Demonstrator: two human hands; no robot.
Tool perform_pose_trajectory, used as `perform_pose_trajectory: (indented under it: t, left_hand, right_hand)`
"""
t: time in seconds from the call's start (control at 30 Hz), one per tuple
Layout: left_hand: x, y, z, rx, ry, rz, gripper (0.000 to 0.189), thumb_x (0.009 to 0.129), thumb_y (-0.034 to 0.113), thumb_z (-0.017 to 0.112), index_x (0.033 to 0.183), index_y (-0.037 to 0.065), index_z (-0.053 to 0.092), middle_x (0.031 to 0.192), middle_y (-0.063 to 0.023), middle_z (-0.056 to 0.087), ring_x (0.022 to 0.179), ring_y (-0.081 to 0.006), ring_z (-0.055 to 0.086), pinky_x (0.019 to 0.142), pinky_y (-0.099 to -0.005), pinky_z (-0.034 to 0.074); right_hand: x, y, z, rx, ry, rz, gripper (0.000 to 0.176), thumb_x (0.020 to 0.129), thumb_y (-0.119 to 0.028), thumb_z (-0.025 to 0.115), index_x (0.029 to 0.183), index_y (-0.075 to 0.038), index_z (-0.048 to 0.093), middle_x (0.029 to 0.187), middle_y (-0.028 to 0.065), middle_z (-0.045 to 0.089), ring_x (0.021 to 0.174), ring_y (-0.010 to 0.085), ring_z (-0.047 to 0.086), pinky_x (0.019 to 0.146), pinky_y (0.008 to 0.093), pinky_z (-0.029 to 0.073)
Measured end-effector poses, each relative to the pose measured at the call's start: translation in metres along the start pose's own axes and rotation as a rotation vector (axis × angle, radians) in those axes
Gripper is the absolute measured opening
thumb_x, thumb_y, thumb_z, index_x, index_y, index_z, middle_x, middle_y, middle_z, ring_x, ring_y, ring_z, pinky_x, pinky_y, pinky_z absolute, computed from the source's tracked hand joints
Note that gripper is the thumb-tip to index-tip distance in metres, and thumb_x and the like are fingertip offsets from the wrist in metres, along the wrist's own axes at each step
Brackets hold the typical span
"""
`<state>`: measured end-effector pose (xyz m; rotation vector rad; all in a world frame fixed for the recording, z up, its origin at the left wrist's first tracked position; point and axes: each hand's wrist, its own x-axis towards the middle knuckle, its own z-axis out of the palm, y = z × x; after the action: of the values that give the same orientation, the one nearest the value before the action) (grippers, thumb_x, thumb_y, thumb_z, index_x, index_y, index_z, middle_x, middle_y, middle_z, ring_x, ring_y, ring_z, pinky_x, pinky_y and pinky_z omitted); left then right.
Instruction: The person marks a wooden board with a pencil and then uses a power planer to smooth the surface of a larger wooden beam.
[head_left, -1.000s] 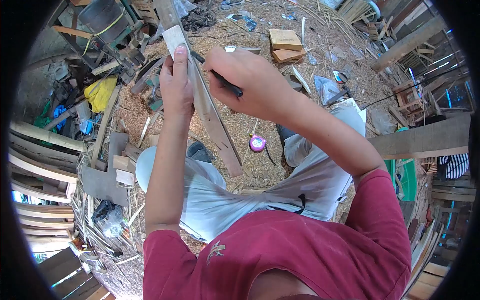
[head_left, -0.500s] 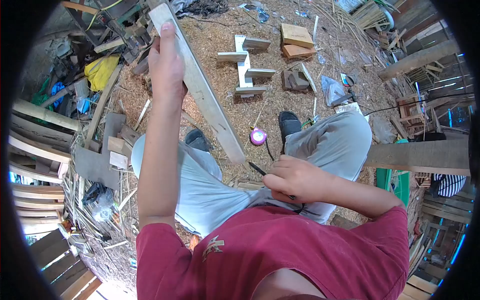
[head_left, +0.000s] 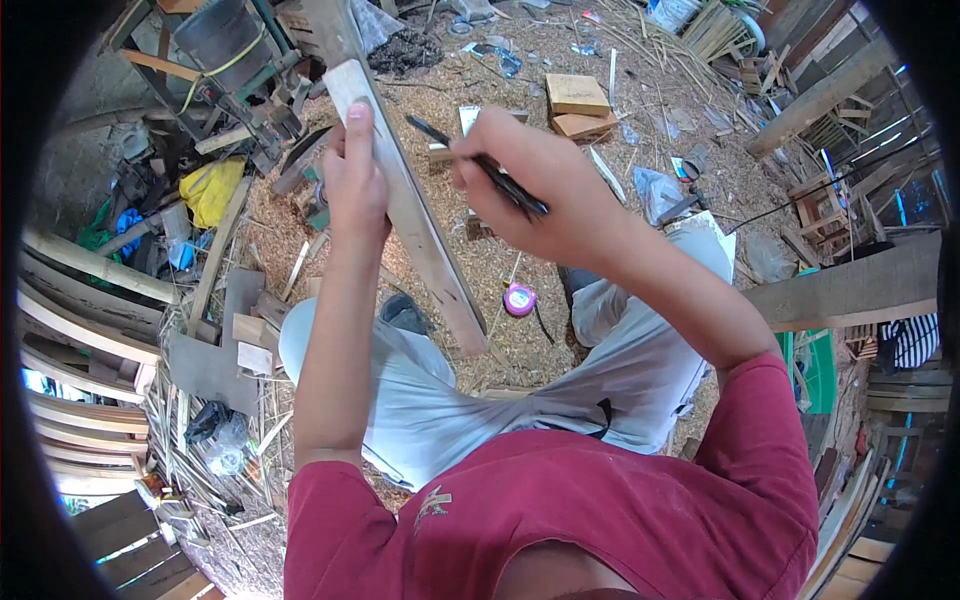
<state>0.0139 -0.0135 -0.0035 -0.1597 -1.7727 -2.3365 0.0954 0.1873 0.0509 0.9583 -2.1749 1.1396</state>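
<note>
A wooden slat [head_left: 425,240] is held tilted in the closed grip of the left hand [head_left: 358,185]; a black pen [head_left: 480,163] is pinched tight by the right hand [head_left: 545,190], just right of it.

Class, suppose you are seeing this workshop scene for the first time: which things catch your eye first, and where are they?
The left hand holds a long wooden slat up at the centre, while the right hand poises a black pen beside it. Below them, a pink tape measure lies on the sawdust-covered ground.
</note>
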Motion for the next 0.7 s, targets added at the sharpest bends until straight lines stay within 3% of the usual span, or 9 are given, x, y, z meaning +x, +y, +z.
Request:
perform_pose_trajectory:
  t: [0.17,0.5,0.6,0.7]
  left_hand:
    - [-0.008,-0.002,0.01,-0.049,-0.05,0.029,0.049,0.105,0.046,0.063,0.12,0.0,0.062,0.1,-0.0008,0.062,0.09,-0.0077,0.054,0.082,-0.0263,0.046]
    - [-0.008,-0.003,0.012,-0.071,-0.042,0.041,0.047,0.106,0.044,0.062,0.119,0.0,0.063,0.1,-0.0008,0.061,0.09,-0.0078,0.054,0.081,-0.0256,0.045]
    - [-0.005,-0.004,0.006,-0.038,-0.031,0.04,0.047,0.106,0.044,0.062,0.118,0.0,0.064,0.099,-0.0006,0.061,0.088,-0.0076,0.053,0.079,-0.0252,0.044]
    - [0.005,-0.01,-0.012,-0.047,0.003,-0.013,0.05,0.104,0.047,0.064,0.118,-0.001,0.063,0.094,-0.0007,0.062,0.085,-0.008,0.054,0.078,-0.0246,0.045]
  right_hand:
    - [0.037,0.013,0.002,-0.049,0.019,-0.095,0.013,0.094,-0.005,0.064,0.104,-0.003,0.056,0.083,0.0146,0.058,0.073,0.0353,0.063,0.064,0.0403,0.049]
    - [0.039,0.015,0.006,-0.097,0.017,-0.17,0.016,0.089,-0.005,0.066,0.099,-0.003,0.054,0.083,0.0151,0.056,0.072,0.0368,0.061,0.063,0.0429,0.048]
    - [0.029,0.0,0.001,-0.084,-0.12,-0.074,0.017,0.086,-0.004,0.067,0.094,-0.004,0.052,0.082,0.0138,0.055,0.075,0.0365,0.061,0.065,0.0447,0.047]
    - [-0.018,-0.013,0.009,-0.158,-0.288,-0.084,0.023,0.085,-0.012,0.071,0.098,-0.008,0.052,0.078,0.0132,0.061,0.076,0.0382,0.064,0.065,0.049,0.049]
